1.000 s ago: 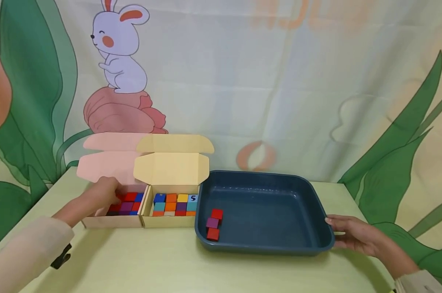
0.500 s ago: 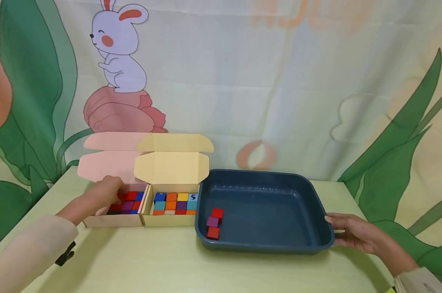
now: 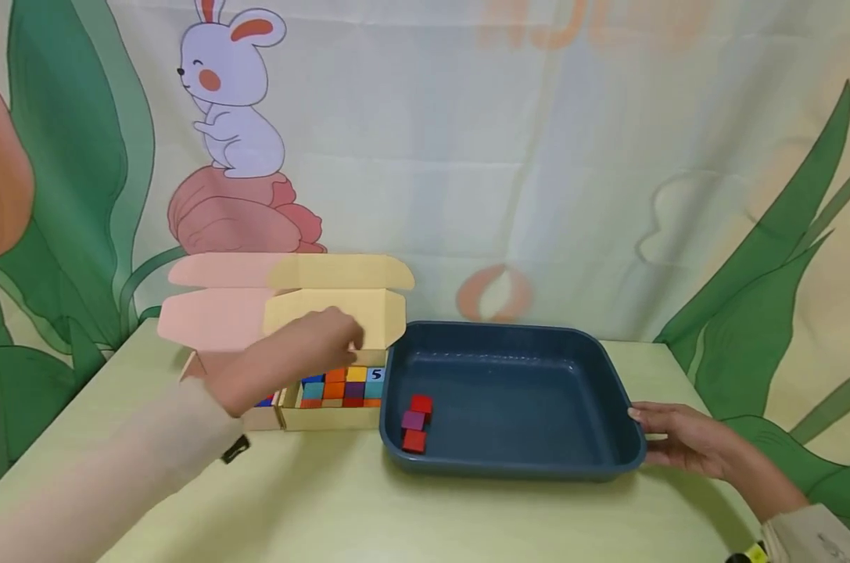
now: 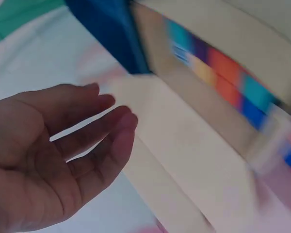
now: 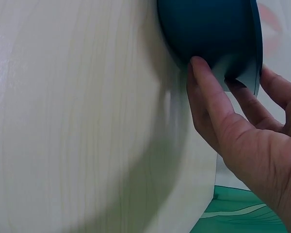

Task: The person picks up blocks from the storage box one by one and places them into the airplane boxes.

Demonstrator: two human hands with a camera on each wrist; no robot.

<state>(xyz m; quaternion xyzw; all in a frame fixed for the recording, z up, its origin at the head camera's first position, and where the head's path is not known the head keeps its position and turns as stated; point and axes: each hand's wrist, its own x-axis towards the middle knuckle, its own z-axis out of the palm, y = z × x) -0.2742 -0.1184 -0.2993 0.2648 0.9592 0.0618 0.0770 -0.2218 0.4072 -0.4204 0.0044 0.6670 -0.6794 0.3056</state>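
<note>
My left hand (image 3: 320, 340) is over the yellow box (image 3: 329, 421), in front of its raised lid. In the left wrist view its fingers (image 4: 106, 141) are loosely bent, with no object visible between them. The yellow box holds several coloured cubes (image 3: 335, 389), one marked 5. Left of it stands the pink box (image 3: 261, 421), mostly hidden behind my left forearm. My right hand (image 3: 688, 439) grips the right side of the dark blue tray (image 3: 516, 471), thumb at the rim and fingers against the outer wall. Two red cubes (image 3: 414, 441) and a purple cube (image 3: 414, 421) lie at the tray's left.
The pale wood-grain table (image 3: 368, 516) bears the boxes and the tray, which stand side by side. The open box lids (image 3: 213, 317) rise at the back. Behind hangs a printed cloth (image 3: 467, 156) with a rabbit and leaves.
My left hand has lifted out of the pink box and moved right, over the yellow box. My right hand stays at the tray, and the three cubes in it lie as before.
</note>
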